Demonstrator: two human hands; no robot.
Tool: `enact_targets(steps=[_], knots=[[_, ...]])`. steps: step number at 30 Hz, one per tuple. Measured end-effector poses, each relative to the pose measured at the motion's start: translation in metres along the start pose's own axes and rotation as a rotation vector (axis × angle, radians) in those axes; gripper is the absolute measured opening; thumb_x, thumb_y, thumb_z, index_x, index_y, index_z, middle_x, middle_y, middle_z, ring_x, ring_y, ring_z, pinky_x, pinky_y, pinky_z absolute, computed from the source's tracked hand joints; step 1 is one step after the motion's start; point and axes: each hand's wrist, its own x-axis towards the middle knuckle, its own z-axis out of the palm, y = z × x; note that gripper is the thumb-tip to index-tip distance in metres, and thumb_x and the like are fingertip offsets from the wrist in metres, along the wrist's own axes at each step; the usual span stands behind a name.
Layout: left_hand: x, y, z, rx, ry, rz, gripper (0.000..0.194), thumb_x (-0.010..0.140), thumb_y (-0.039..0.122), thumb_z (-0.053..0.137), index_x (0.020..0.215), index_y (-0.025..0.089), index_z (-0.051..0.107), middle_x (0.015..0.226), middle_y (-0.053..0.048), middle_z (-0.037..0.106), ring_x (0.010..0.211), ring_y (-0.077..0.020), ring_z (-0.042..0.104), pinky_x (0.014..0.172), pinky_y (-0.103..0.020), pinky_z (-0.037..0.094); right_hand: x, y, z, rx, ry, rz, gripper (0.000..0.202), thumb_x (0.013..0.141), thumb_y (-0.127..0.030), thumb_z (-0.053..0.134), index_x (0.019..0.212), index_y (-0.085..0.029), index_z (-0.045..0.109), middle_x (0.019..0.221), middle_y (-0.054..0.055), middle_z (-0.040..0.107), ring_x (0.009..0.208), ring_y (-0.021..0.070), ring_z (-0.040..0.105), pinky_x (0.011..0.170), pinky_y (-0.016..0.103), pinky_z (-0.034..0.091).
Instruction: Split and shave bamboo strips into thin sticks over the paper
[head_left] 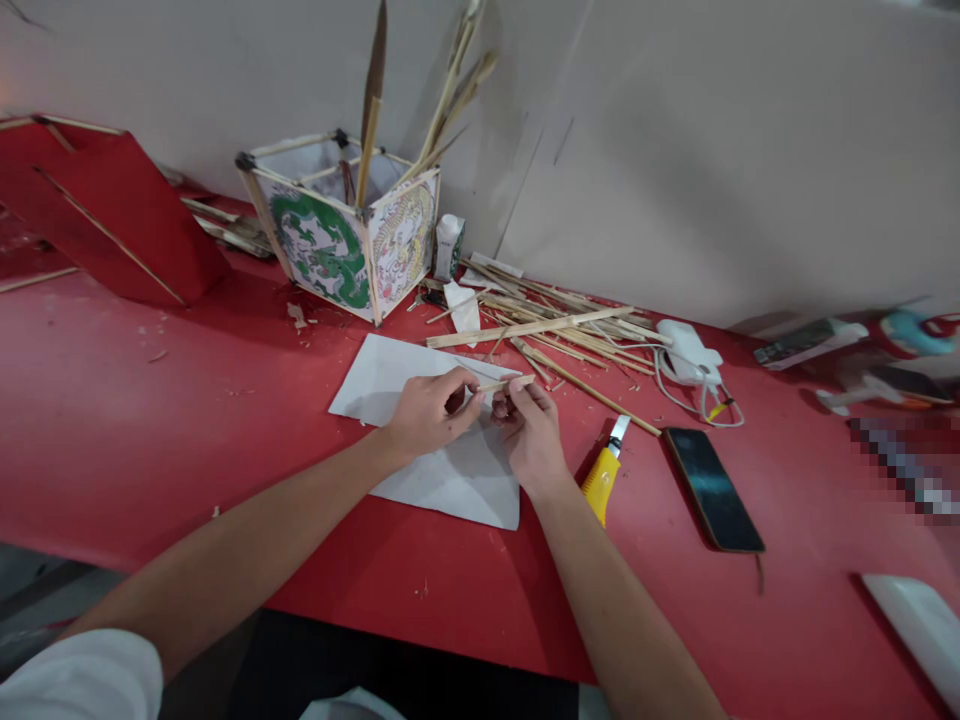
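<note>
Between both hands, above a white board (pixel 450 480) on the red table, is a short bamboo strip (pixel 495 385). My left hand (pixel 435 408) pinches its left end between thumb and forefinger. Closed around the right end are the fingers of my right hand (pixel 529 425), with the tip poking out past them. A yellow box cutter (pixel 602 478), its blade out, lies just right of my right forearm. Behind the board is a pile of loose bamboo strips (pixel 555 318).
A box-shaped frame with dragon pictures (pixel 319 240) stands at the back, tall sticks rising from it. Left of it is a red covered frame (pixel 112 215). On the right lie a phone (pixel 712 490) and a white charger with cable (pixel 686 350). A small carton (pixel 448 247) stands by the wall.
</note>
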Motion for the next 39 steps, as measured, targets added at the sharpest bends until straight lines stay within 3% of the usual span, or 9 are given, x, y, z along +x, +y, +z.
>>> enact_targets(steps=[6, 17, 24, 33, 36, 39], knots=[[0.0003, -0.0014, 0.0000, -0.045, -0.012, -0.041, 0.012, 0.093, 0.031, 0.056, 0.088, 0.021, 0.057, 0.059, 0.007, 0.053, 0.048, -0.0074, 0.046, 0.052, -0.021, 0.037, -0.0025, 0.0002, 0.0023, -0.041, -0.039, -0.034, 0.017, 0.072, -0.029, 0.085, 0.079, -0.021, 0.072, 0.071, -0.003, 0.062, 0.058, 0.0084, 0.049, 0.053, 0.023, 0.039], [0.0000, -0.0013, -0.0005, -0.066, -0.017, -0.093, 0.010, 0.090, 0.029, 0.058, 0.085, 0.020, 0.056, 0.060, 0.007, 0.055, 0.050, -0.0076, 0.048, 0.054, -0.021, 0.037, -0.0002, 0.0011, -0.0004, 0.017, 0.005, 0.015, 0.024, 0.079, -0.042, 0.078, 0.075, -0.021, 0.067, 0.071, 0.000, 0.065, 0.058, 0.0108, 0.053, 0.053, 0.025, 0.042], [-0.0001, -0.0017, -0.0007, -0.070, -0.020, -0.096, 0.011, 0.091, 0.030, 0.056, 0.085, 0.021, 0.056, 0.061, 0.007, 0.055, 0.051, -0.0080, 0.048, 0.055, -0.021, 0.037, -0.0022, 0.0010, 0.0033, -0.030, -0.020, -0.013, 0.018, 0.069, -0.027, 0.084, 0.077, -0.022, 0.069, 0.069, -0.003, 0.063, 0.057, 0.0084, 0.049, 0.053, 0.023, 0.039], [0.0003, -0.0009, -0.0010, -0.060, -0.006, -0.082, 0.011, 0.090, 0.029, 0.057, 0.084, 0.021, 0.055, 0.060, 0.007, 0.054, 0.050, -0.0076, 0.047, 0.054, -0.021, 0.037, -0.0003, 0.0020, 0.0007, 0.008, 0.006, -0.009, 0.031, 0.081, -0.050, 0.075, 0.074, -0.022, 0.065, 0.072, 0.000, 0.064, 0.058, 0.0111, 0.052, 0.053, 0.026, 0.041], [0.0007, -0.0004, -0.0015, -0.062, 0.007, -0.078, 0.010, 0.090, 0.028, 0.056, 0.083, 0.021, 0.054, 0.060, 0.006, 0.054, 0.050, -0.0077, 0.047, 0.054, -0.021, 0.037, 0.0001, 0.0048, -0.0010, -0.057, 0.064, -0.071, 0.026, 0.077, -0.042, 0.079, 0.089, -0.024, 0.065, 0.075, -0.002, 0.066, 0.059, 0.0108, 0.053, 0.055, 0.026, 0.041], [0.0007, -0.0004, -0.0014, -0.067, 0.019, -0.063, 0.010, 0.090, 0.027, 0.055, 0.083, 0.021, 0.054, 0.060, 0.006, 0.054, 0.049, -0.0075, 0.047, 0.053, -0.021, 0.037, -0.0007, 0.0079, -0.0034, -0.228, 0.151, -0.253, 0.030, 0.077, -0.034, 0.079, 0.101, -0.027, 0.063, 0.076, -0.005, 0.065, 0.057, 0.0099, 0.052, 0.056, 0.026, 0.041]])
